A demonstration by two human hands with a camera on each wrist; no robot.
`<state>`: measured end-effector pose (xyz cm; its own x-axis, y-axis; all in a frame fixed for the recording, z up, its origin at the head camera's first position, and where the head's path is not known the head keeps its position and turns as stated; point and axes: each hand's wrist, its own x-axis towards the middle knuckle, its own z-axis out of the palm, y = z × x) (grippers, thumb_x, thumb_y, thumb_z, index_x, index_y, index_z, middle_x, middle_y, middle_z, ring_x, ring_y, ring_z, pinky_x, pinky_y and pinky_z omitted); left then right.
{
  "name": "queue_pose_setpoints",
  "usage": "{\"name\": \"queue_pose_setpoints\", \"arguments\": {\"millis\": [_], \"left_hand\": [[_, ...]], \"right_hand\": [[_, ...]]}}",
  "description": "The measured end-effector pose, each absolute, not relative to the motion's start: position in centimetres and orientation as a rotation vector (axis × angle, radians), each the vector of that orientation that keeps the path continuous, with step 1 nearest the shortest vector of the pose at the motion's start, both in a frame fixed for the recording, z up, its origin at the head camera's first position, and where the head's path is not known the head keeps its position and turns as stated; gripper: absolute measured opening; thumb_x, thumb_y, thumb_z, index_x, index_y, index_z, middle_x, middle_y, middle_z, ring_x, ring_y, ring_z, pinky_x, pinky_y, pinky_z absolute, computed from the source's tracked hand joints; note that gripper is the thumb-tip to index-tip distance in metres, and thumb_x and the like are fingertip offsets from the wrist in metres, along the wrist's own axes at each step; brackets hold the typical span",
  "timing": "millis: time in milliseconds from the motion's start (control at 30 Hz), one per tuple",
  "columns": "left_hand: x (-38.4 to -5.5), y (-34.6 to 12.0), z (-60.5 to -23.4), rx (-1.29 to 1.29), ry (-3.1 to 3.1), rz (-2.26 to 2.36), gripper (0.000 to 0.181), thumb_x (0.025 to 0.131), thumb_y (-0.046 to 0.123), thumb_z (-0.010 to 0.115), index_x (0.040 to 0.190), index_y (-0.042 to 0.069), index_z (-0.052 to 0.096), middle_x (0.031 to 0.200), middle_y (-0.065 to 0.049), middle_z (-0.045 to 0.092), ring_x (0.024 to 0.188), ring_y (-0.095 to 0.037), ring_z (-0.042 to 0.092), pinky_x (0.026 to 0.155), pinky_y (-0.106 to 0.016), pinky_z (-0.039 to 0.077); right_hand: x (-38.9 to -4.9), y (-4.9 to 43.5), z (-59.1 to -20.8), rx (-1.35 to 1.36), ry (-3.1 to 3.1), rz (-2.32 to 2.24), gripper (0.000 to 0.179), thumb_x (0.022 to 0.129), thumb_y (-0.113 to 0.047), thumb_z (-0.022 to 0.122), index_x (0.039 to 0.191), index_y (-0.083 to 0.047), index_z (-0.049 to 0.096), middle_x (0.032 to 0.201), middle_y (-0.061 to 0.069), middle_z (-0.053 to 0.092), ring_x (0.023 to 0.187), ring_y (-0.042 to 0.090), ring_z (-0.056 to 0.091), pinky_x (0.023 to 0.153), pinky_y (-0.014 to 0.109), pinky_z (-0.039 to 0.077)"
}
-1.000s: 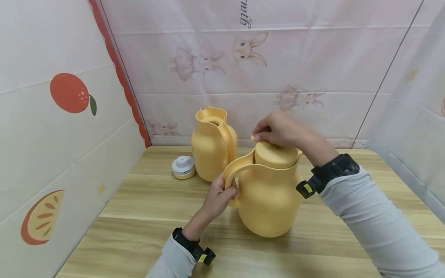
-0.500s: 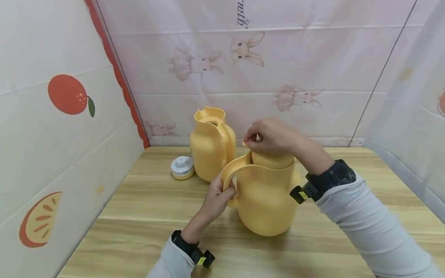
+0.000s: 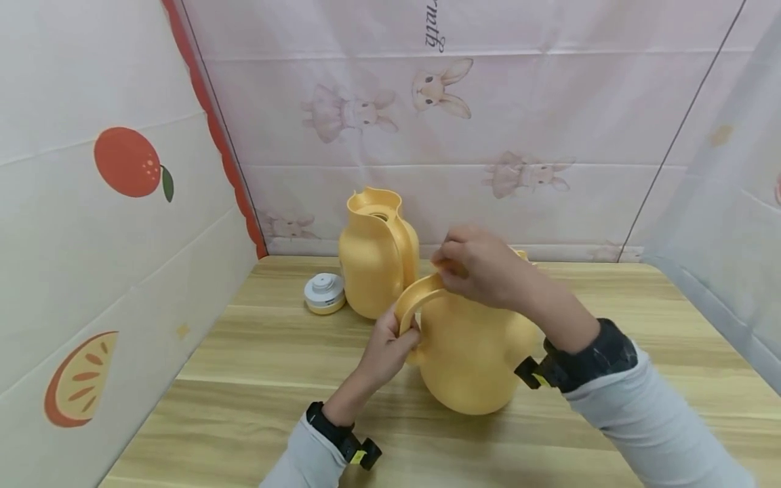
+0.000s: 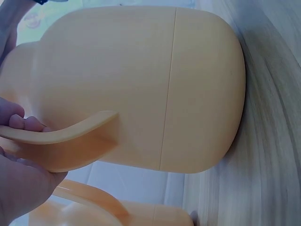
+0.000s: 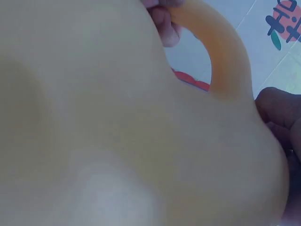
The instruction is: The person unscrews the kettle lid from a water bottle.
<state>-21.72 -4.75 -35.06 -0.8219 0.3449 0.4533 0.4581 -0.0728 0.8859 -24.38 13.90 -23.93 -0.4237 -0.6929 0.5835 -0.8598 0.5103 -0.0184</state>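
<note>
A yellow thermos jug (image 3: 470,359) stands upright on the wooden table, its spout to the right. My left hand (image 3: 384,349) grips the jug's handle (image 3: 415,298) from the left, and in the left wrist view its fingers (image 4: 26,122) curl round the handle. Over the jug's mouth, my right hand (image 3: 485,268) has its fingers bent and pinches at the handle side of the lid; the hand hides nearly all of the lid. In the right wrist view the jug's body fills most of the picture, with a bit of my right hand (image 5: 282,113) at the edge.
Behind to the left stands a second yellow jug (image 3: 372,264), its top uncovered. Next to it a white and yellow stopper (image 3: 325,293) lies on the table (image 3: 274,379). A printed sheet (image 3: 390,135) forms the back wall, with more sheets at both sides.
My right hand has come down and toward me over the jug, and the lid, visible and raised in the jug's mouth before, is now lower and hidden. My left hand keeps its grip.
</note>
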Motion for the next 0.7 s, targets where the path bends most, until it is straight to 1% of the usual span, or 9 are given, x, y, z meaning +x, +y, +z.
{"name": "queue_pose_setpoints", "arguments": {"millis": [100, 300, 400, 467, 500, 567, 633, 700], "left_hand": [[-21.8, -4.7, -35.1, -0.899, -2.077, -2.055, 0.008, 0.077, -0.018, 0.045, 0.08, -0.01, 0.045, 0.065, -0.001, 0.046, 0.056, -0.01, 0.042, 0.05, -0.021, 0.033], [-21.8, -4.6, -35.1, -0.915, -2.062, -2.067, 0.007, 0.076, -0.018, 0.044, 0.081, -0.013, 0.045, 0.065, -0.001, 0.046, 0.055, -0.009, 0.042, 0.049, -0.021, 0.034], [-21.8, -4.7, -35.1, -0.912, -2.065, -2.074, 0.007, 0.076, -0.017, 0.044, 0.082, -0.013, 0.044, 0.065, 0.0, 0.046, 0.054, -0.009, 0.041, 0.049, -0.021, 0.033], [-21.8, -4.7, -35.0, -0.906, -2.071, -2.079, 0.007, 0.077, -0.017, 0.044, 0.082, -0.013, 0.044, 0.065, 0.0, 0.046, 0.055, -0.01, 0.041, 0.049, -0.021, 0.033], [-21.8, -4.7, -35.0, -0.904, -2.074, -2.081, 0.007, 0.077, -0.017, 0.044, 0.082, -0.012, 0.044, 0.065, 0.0, 0.046, 0.055, -0.01, 0.042, 0.05, -0.021, 0.034], [-21.8, -4.7, -35.0, -0.898, -2.08, -2.088, 0.007, 0.077, -0.017, 0.044, 0.082, -0.012, 0.044, 0.065, 0.0, 0.046, 0.056, -0.01, 0.042, 0.05, -0.021, 0.034], [-21.8, -4.7, -35.0, -0.893, -2.08, -2.093, 0.008, 0.078, -0.017, 0.044, 0.082, -0.011, 0.045, 0.065, 0.0, 0.046, 0.056, -0.011, 0.042, 0.05, -0.021, 0.034], [-21.8, -4.7, -35.1, -0.889, -2.079, -2.092, 0.008, 0.078, -0.017, 0.044, 0.081, -0.01, 0.045, 0.065, 0.0, 0.046, 0.057, -0.011, 0.042, 0.051, -0.021, 0.034]], "right_hand": [[-23.9, 13.9, -24.4, 1.27, -2.159, 0.419, 0.013, 0.071, 0.007, 0.067, 0.082, 0.0, 0.066, 0.077, 0.005, 0.054, 0.071, 0.022, 0.048, 0.063, 0.032, 0.043], [-23.0, 14.5, -25.4, 1.284, -2.017, 0.433, 0.016, 0.068, 0.007, 0.069, 0.082, 0.0, 0.066, 0.082, 0.006, 0.059, 0.075, 0.024, 0.05, 0.062, 0.032, 0.043], [-22.6, 14.9, -25.7, 1.306, -1.954, 0.47, 0.017, 0.068, 0.004, 0.069, 0.084, 0.0, 0.066, 0.086, 0.006, 0.06, 0.076, 0.025, 0.051, 0.063, 0.033, 0.042], [-22.3, 15.2, -26.0, 1.307, -1.917, 0.491, 0.01, 0.078, -0.007, 0.069, 0.086, -0.001, 0.067, 0.088, 0.006, 0.059, 0.076, 0.025, 0.049, 0.062, 0.033, 0.041], [-22.1, 15.3, -26.2, 1.3, -1.898, 0.5, 0.012, 0.082, -0.013, 0.067, 0.086, -0.002, 0.067, 0.088, 0.006, 0.058, 0.076, 0.024, 0.048, 0.061, 0.033, 0.04], [-21.8, 15.5, -26.5, 1.28, -1.854, 0.517, 0.022, 0.09, -0.024, 0.06, 0.086, -0.004, 0.067, 0.086, 0.005, 0.055, 0.073, 0.023, 0.046, 0.06, 0.031, 0.037], [-21.6, 15.7, -26.8, 1.257, -1.803, 0.54, 0.031, 0.094, -0.031, 0.052, 0.083, -0.006, 0.067, 0.083, 0.005, 0.053, 0.072, 0.021, 0.046, 0.06, 0.03, 0.035], [-21.4, 16.0, -27.0, 1.24, -1.767, 0.572, 0.029, 0.093, -0.03, 0.053, 0.08, -0.007, 0.067, 0.081, 0.004, 0.053, 0.071, 0.02, 0.046, 0.062, 0.028, 0.034]]}}
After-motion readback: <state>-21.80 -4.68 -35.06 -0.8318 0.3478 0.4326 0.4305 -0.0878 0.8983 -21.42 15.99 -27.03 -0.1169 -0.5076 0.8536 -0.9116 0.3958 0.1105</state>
